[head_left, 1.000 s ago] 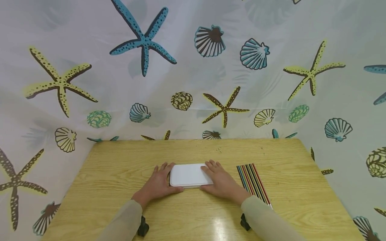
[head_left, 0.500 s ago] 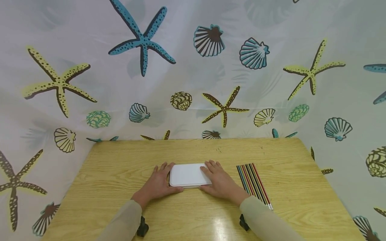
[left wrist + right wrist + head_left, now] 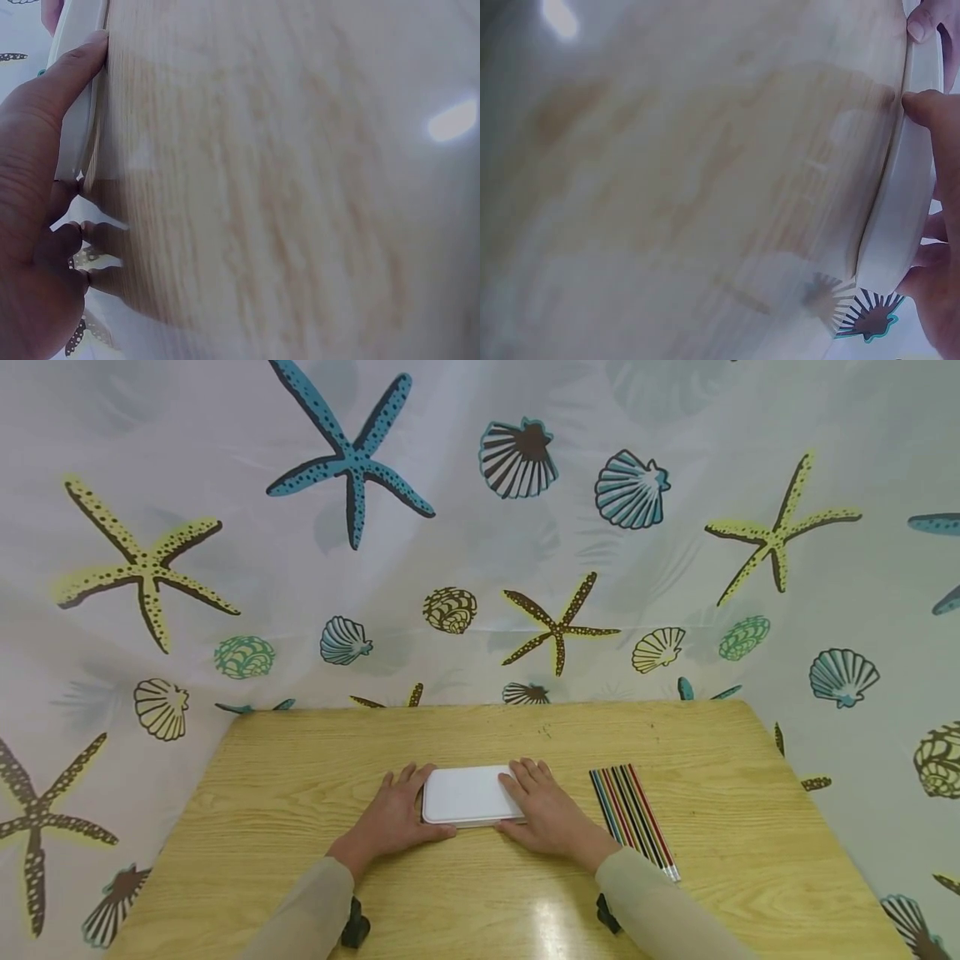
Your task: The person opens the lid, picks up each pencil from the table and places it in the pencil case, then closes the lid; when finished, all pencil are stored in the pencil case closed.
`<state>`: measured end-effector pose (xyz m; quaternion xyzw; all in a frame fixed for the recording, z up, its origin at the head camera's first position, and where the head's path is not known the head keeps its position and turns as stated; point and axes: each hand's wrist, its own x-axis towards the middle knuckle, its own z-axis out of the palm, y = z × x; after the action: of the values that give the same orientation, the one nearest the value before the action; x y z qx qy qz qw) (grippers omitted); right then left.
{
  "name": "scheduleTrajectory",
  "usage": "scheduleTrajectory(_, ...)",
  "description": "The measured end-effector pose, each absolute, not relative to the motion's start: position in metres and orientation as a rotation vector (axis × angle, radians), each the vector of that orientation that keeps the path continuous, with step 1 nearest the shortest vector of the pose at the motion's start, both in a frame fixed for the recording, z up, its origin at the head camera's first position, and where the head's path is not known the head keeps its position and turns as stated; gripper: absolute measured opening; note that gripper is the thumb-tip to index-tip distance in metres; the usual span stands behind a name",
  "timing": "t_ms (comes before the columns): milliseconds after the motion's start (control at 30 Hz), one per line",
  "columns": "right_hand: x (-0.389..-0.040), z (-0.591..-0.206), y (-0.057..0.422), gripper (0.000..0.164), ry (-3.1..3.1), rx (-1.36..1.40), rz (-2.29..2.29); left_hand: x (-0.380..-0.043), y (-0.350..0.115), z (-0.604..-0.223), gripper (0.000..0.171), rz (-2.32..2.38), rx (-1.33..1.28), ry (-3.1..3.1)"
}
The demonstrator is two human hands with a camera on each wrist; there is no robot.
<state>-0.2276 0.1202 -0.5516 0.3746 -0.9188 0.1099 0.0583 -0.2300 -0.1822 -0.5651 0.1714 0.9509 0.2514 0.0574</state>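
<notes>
A flat white box (image 3: 468, 795) with rounded corners lies closed on the wooden table. My left hand (image 3: 393, 817) grips its left end, thumb along the near side and fingers at the far corner. Over the right end lies my right hand (image 3: 551, 812), fingers across the lid and thumb at the near side. In the left wrist view the left thumb (image 3: 71, 71) presses the box wall (image 3: 75, 135). The right wrist view shows the right thumb (image 3: 922, 105) against the box's side (image 3: 900, 202), low by the tabletop. The box's right end is partly hidden under the hand.
A row of several coloured pencils (image 3: 626, 810) lies side by side to the right of the box, partly hidden by the right forearm. The table (image 3: 300, 752) ends at a curtain (image 3: 420, 552) printed with starfish and shells, which also hangs at both sides.
Both hands keep their hold on the box, which stays in the same place. Only a slight shift of the head view shows.
</notes>
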Motion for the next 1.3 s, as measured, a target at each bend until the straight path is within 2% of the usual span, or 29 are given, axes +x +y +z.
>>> scheduleTrajectory(1300,-0.2238,-0.5424,0.1165,0.068,-2.839,1.162,0.124,-0.2309,-0.1808,-0.5602,0.113,0.679,0.535,2.928)
